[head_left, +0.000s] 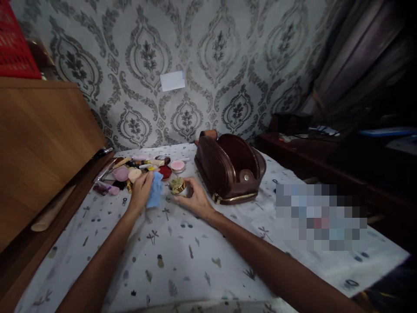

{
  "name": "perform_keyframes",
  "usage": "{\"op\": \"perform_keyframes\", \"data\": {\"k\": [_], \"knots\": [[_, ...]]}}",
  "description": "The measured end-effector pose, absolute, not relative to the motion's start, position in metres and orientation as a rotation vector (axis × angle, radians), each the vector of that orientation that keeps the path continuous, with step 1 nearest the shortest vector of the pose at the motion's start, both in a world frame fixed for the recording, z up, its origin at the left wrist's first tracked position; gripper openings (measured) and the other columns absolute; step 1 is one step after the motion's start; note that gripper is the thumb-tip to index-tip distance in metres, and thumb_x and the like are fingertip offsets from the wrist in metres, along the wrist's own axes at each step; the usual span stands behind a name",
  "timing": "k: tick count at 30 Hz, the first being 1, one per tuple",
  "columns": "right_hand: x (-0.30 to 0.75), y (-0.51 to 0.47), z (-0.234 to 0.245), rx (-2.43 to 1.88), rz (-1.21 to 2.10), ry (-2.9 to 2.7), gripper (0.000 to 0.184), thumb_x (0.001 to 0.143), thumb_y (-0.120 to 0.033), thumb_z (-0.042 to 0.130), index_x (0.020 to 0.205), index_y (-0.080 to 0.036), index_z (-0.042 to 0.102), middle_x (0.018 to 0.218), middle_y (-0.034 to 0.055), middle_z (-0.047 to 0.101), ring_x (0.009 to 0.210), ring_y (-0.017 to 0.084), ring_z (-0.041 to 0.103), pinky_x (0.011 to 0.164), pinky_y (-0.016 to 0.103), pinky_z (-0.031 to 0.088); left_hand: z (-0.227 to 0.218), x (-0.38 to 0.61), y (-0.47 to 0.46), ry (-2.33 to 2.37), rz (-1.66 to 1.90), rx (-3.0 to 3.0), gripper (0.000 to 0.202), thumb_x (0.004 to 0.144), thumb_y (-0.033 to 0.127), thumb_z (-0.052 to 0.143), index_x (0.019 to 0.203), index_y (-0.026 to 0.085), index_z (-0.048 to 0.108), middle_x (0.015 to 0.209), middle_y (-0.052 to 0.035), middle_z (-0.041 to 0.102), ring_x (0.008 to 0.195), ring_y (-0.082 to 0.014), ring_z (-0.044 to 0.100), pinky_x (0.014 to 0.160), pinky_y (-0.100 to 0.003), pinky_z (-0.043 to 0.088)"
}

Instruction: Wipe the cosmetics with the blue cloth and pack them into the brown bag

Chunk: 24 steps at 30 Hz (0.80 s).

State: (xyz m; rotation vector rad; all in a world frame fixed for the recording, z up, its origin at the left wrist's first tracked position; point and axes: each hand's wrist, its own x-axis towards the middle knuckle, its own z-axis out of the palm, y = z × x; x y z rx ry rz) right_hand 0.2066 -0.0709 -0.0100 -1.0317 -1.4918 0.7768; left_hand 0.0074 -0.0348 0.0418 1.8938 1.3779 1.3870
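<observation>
My left hand (142,190) is closed on a light blue cloth (155,190) that hangs from its fingers. In my right hand (196,198) is a small round jar (177,186) with a gold band, gripped by the side between thumb and fingers. Just beyond my hands lies a pile of cosmetics: a pink round compact (177,166), a dark red container (165,172), a cream-coloured round piece (134,175) and several tubes. A brown leather toiletry bag (213,171) stands to the right of my right hand, its zipped top gaping.
A wooden cabinet (42,148) borders the table on the left, with a red basket (16,48) on top. Patterned cloth (182,269) covers the table. At right is a dark wooden surface (293,152) holding small items. A blurred patch (321,217) hides something on the cloth.
</observation>
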Motion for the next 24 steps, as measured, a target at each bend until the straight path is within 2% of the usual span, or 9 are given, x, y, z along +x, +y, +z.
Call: {"op": "perform_keyframes", "data": {"k": [3,6,9,12,14,18,21,24], "knots": [[0.207,-0.071,-0.008,-1.0,0.817,-1.51,0.053,0.066,-0.043,0.079,0.108,-0.02,0.056,0.102,0.0032,0.067,0.098,0.022,0.061,0.091,0.036,0.046,0.038,0.02,-0.044,1.234,1.513,1.777,0.044,0.097,0.045,0.038,0.108,0.018,0.071,0.111,-0.0089,0.069,0.112,-0.0248,0.061,0.102,-0.039,0.045],[0.21,-0.072,-0.005,-0.936,0.87,-1.562,0.044,0.069,-0.039,0.075,0.105,-0.018,0.06,0.099,0.0022,0.067,0.096,0.022,0.06,0.091,0.035,0.046,0.034,0.037,-0.061,1.035,1.369,2.054,0.039,0.096,0.043,0.042,0.118,0.022,0.068,0.124,-0.0082,0.065,0.123,-0.0244,0.055,0.11,-0.041,0.039],[0.213,-0.077,0.001,-0.882,1.017,-1.647,0.036,0.072,-0.039,0.07,0.1,-0.018,0.064,0.089,-0.0002,0.066,0.083,0.019,0.06,0.082,0.033,0.05,0.032,0.046,-0.074,0.932,1.164,2.219,0.032,0.091,0.04,0.051,0.118,0.03,0.067,0.119,-0.0033,0.067,0.118,-0.0237,0.058,0.106,-0.04,0.044],[0.214,-0.084,0.007,-0.915,1.239,-1.657,0.043,0.076,-0.048,0.065,0.106,-0.017,0.064,0.073,-0.003,0.06,0.056,0.013,0.051,0.057,0.028,0.048,0.032,0.045,-0.078,1.01,1.093,2.242,0.029,0.094,0.039,0.046,0.112,0.032,0.067,0.11,-0.0014,0.068,0.111,-0.0236,0.061,0.101,-0.04,0.047],[0.212,-0.085,0.008,-0.957,1.229,-1.68,0.048,0.077,-0.053,0.064,0.106,-0.015,0.064,0.071,-0.0025,0.059,0.053,0.013,0.049,0.052,0.027,0.045,0.032,0.043,-0.076,1.048,1.116,2.265,0.03,0.095,0.04,0.042,0.108,0.029,0.067,0.106,-0.0029,0.068,0.106,-0.0236,0.062,0.097,-0.039,0.049],[0.208,-0.085,0.007,-1.146,0.829,-1.829,0.049,0.069,-0.049,0.075,0.103,-0.016,0.065,0.081,0.0012,0.065,0.075,0.02,0.06,0.068,0.03,0.047,0.031,0.043,-0.076,1.019,1.163,2.307,0.03,0.096,0.039,0.041,0.103,0.022,0.065,0.101,-0.0068,0.066,0.098,-0.0226,0.062,0.09,-0.038,0.049],[0.207,-0.089,0.006,-1.272,0.643,-1.933,0.062,0.067,-0.048,0.079,0.118,-0.018,0.059,0.091,0.0048,0.069,0.087,0.025,0.065,0.079,0.034,0.048,0.03,0.044,-0.078,1.003,1.142,2.307,0.03,0.095,0.039,0.043,0.104,0.018,0.063,0.103,-0.0092,0.065,0.1,-0.0231,0.061,0.091,-0.037,0.048],[0.207,-0.093,0.009,-1.343,0.531,-2.044,0.072,0.068,-0.048,0.079,0.126,-0.017,0.052,0.095,0.0077,0.069,0.09,0.028,0.068,0.081,0.038,0.049,0.027,0.044,-0.076,1.086,1.128,2.319,0.032,0.093,0.043,0.044,0.104,0.018,0.061,0.108,-0.0092,0.066,0.103,-0.024,0.061,0.095,-0.037,0.048]]}}
